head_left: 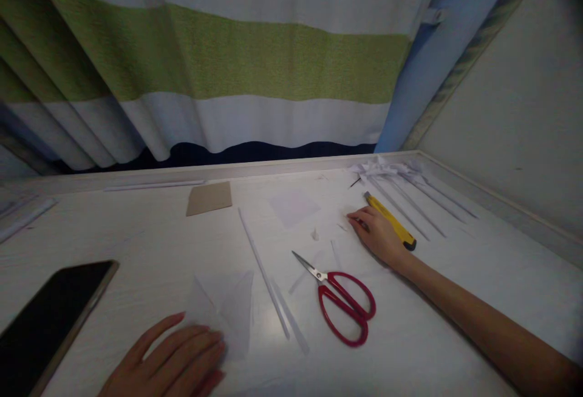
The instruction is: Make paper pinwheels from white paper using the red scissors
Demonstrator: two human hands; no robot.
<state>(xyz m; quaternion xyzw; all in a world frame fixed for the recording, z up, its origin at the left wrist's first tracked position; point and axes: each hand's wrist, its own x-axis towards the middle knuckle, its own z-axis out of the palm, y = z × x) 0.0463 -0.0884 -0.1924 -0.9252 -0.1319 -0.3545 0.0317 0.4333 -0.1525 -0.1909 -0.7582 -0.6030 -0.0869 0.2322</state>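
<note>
hiding part of thin sheet (235, 309): left fingers (184, 343)

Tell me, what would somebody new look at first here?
Probably the red-handled scissors, lying open near the middle of the white table, then the yellow cutter right by the right hand. Behind hangs a big curtain with a wide green stripe. At the front, the left hand is at a thin white sheet, with a dark phone farther left.
</note>
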